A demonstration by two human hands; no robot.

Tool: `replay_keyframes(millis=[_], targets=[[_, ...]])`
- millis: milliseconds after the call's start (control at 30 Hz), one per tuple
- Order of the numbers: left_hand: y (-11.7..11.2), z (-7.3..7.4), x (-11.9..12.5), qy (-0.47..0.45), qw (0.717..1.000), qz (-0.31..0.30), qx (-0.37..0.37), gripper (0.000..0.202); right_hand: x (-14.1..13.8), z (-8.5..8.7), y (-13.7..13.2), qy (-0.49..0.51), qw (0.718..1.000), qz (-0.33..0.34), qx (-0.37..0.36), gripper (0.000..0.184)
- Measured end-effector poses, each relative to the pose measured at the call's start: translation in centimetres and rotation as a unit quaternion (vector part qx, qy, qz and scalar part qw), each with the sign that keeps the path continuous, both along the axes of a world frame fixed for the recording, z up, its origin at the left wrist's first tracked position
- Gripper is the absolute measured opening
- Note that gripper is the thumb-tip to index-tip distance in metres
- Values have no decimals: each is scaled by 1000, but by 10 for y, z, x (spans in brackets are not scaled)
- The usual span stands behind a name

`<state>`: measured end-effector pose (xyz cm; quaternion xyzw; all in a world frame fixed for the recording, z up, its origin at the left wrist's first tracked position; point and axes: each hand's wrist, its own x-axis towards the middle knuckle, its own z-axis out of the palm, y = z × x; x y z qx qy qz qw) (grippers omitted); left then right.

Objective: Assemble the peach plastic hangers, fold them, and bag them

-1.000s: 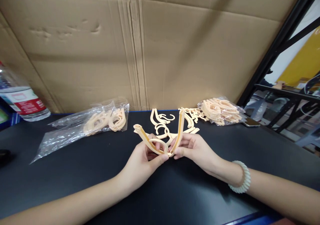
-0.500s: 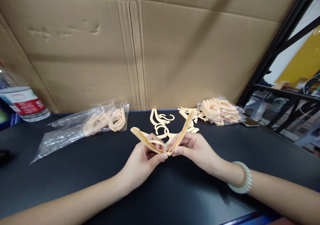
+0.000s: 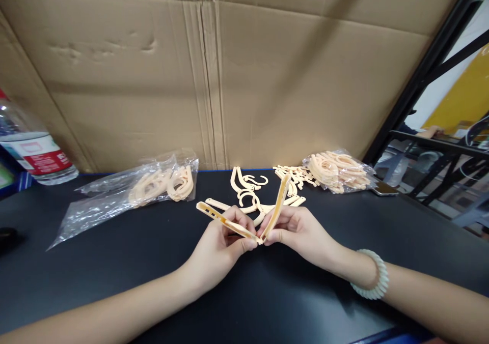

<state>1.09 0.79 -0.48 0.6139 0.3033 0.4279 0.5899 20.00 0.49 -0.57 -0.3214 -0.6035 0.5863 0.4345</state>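
Between my hands is a cream plastic folding hanger (image 3: 277, 206), its two arms raised in a V and meeting at the low middle. My left hand (image 3: 219, 245) pinches the left arm close to the joint. On the other side, my right hand (image 3: 301, 232) grips the right arm near the same point, thumb in front. Fingers cover part of the joint, so I cannot tell how the pieces lock. Just beyond my hands, several cream hangers and hanger parts (image 3: 248, 201) lie on the black table (image 3: 244, 298).
Back left lies a clear plastic bag (image 3: 95, 211) with cream parts inside. At the back right are small loose pieces (image 3: 294, 173), another filled bag (image 3: 336, 171) and a phone (image 3: 384, 188). A water bottle (image 3: 42, 155) stands far left. Cardboard (image 3: 305, 79) walls the back.
The hanger has tilted in my hands: its left arm now shows its slotted, hollow side and the curved loop seen before is out of sight. Its right arm stands steeper.
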Motion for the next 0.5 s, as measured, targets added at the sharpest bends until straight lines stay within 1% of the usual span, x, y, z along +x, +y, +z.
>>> replay_keyframes(millis=[100, 300, 400, 500], targets=[[-1, 0, 0, 14, 1000, 10, 1, 27, -1, 0, -2, -4, 1000, -6, 10, 9], [-2, -1, 0, 25, 999, 23, -26, 30, -2, 1, -8, 0, 1000, -15, 28, 9], [-5, -1, 1, 17, 999, 37, -3, 31, -4, 1, -9, 7, 999, -33, 33, 10], [-8, 0, 3, 33, 998, 53, 22, 34, -6, -1, -8, 15, 999, -43, 29, 13]])
